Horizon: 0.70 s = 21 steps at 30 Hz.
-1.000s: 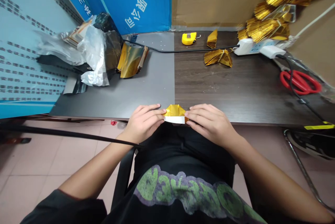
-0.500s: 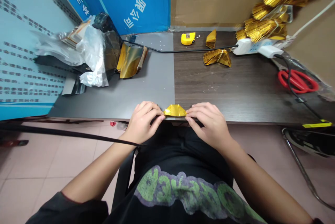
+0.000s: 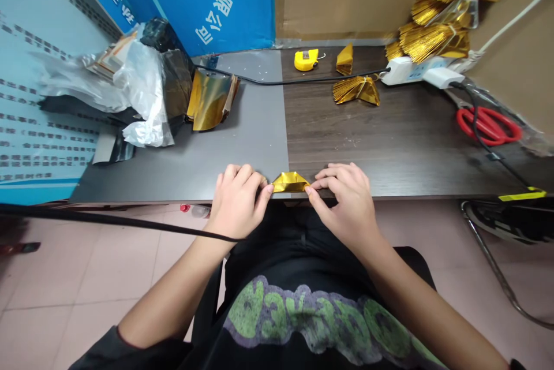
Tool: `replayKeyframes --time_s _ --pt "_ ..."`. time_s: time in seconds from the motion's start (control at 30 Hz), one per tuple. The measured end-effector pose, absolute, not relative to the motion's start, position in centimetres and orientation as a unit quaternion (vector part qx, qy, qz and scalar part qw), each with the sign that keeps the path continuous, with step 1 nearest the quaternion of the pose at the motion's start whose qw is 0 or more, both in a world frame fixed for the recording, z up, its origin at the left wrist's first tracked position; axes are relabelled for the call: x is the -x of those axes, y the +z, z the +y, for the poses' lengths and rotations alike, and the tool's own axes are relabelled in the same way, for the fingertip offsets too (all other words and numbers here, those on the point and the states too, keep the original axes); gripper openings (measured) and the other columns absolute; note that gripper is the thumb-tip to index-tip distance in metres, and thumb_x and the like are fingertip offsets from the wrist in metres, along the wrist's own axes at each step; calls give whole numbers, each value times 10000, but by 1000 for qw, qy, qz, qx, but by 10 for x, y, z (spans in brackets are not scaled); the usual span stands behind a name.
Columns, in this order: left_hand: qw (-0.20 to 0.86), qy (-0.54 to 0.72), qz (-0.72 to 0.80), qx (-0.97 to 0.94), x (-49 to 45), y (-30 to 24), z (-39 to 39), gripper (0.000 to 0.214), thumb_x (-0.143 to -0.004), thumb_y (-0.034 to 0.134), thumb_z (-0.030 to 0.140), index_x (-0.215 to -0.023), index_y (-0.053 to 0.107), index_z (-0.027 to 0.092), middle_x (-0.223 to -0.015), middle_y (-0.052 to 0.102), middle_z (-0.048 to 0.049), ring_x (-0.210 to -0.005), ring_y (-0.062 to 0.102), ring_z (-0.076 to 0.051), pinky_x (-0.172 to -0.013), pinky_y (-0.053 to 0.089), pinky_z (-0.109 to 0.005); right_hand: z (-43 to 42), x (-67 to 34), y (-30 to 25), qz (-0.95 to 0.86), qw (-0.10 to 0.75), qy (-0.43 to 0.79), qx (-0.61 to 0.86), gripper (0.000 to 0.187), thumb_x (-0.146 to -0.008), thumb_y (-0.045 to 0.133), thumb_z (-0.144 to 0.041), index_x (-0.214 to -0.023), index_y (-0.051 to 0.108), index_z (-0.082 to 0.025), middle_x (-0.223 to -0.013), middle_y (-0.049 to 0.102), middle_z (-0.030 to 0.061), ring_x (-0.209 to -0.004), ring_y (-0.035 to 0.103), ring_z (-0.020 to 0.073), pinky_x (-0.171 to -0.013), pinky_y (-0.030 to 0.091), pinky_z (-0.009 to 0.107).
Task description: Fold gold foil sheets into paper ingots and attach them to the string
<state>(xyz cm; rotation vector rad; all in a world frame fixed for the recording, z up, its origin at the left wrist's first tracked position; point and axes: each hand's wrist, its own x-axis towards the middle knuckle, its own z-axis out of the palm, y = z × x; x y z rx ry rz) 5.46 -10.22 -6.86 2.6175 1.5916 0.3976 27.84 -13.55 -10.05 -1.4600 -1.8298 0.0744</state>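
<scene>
A small folded gold foil paper (image 3: 289, 182) lies at the near edge of the dark table (image 3: 389, 145). My left hand (image 3: 238, 200) pinches its left end with curled fingers. My right hand (image 3: 346, 197) pinches its right end, thumb and forefinger pressed to the fold. Both hands rest at the table's edge, just above my lap.
Gold foil sheets (image 3: 210, 98) lean by crumpled plastic bags (image 3: 142, 87) at the left. A yellow tape measure (image 3: 306, 60), folded gold pieces (image 3: 355, 90), a white power strip (image 3: 411, 70), gold fans (image 3: 437, 35) and red scissors (image 3: 487, 124) lie farther back and right.
The white underside of the gold paper has been folded out of sight, leaving a flatter gold piece. Both hands have closed in on its ends.
</scene>
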Motion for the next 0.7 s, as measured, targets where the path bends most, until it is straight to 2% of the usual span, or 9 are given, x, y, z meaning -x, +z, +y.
replayKeyframes --time_s 0.17,0.7 --pt "61 103 539 -834 -56 -64 -101 300 -995 493 436 -861 658 223 -909 622 -41 -919 453 -237 -780 333 -366 -136 -277 -101 -714 393 36 578 98 -905 666 -253 -819 630 -222 -934 703 60 -1075 625 311 -961 502 565" --pt "134 60 591 -794 -63 -53 -94 279 -945 571 442 -784 674 238 -878 629 -40 -971 485 -261 -804 329 -379 -132 -271 -99 -713 379 -2 590 120 -892 643 -220 -780 606 -200 -931 613 104 -956 587 278 -847 525 479"
